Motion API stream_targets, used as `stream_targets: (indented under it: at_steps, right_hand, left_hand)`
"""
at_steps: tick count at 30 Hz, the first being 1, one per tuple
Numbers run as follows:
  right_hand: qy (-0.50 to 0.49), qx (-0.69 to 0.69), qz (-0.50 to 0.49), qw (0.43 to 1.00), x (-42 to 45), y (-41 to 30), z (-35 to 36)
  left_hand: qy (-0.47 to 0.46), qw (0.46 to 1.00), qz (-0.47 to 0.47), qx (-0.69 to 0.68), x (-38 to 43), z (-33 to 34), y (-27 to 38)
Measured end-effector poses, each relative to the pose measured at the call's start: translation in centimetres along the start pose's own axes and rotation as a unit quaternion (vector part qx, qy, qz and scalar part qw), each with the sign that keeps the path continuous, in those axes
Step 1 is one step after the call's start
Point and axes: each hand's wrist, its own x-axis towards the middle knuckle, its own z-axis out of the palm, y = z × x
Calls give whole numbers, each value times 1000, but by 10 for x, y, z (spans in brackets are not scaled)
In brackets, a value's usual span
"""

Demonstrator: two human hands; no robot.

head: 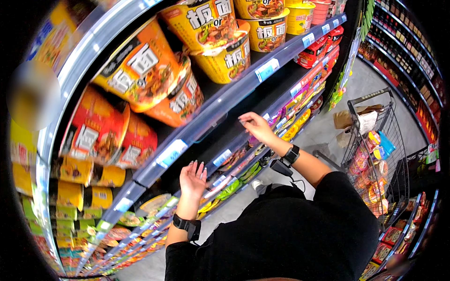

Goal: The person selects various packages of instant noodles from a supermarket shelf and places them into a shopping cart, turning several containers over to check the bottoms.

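Observation:
My left hand (193,179) is palm up in front of a dark shelf section (211,138), fingers spread and nothing in them. Farther right, my right hand (256,128) reaches to the front of that same shelf; its fingers are loosely bent, and no object shows in them. Black straps with small devices circle both wrists. On the shelf above stand stacked instant-noodle tubs: orange ones (140,70), yellow ones (211,28) and red ones (95,130). A clear shelf-edge strip (225,98) bearing price labels runs between the tubs and my hands.
Lower shelves hold bagged noodles, including green packs (230,189). Behind me on the right, a wire shopping cart (397,130) carries pink-and-orange packages (374,175) and a brown paper bag (342,119). Bottles line another rack (404,38) across the grey floor (369,75).

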Motion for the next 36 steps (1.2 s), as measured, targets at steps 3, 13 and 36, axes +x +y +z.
stream_targets:
  at_steps: [3,13,36]
  right_hand:
    - [6,-84,41,996,34,-12,8]
    - [-133,-171,80,973,91,3,28]
    - [-138,-183,-23,973,77,-22,44]
  left_hand:
    - [-6,1000,-6,-5,35,-1,19]
    - [-56,996,-62,-3,64,12,21]
    - [-123,985,-23,116,86,15,18]
